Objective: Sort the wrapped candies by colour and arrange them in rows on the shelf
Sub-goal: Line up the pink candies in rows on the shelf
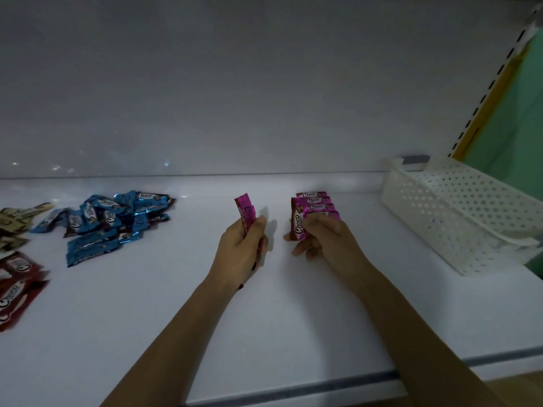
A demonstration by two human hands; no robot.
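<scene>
My left hand grips pink wrapped candies upright above the white shelf. To its right, my right hand holds one pink candy at the near end of a short row of pink candies lying on the shelf. A heap of blue candies lies at the left. Red candies sit at the left edge, and cream-coloured candies lie behind them.
A white perforated plastic basket stands at the right end of the shelf. The shelf's back wall rises behind the candies. A slotted upright borders the right side. The shelf's front edge runs below my forearms.
</scene>
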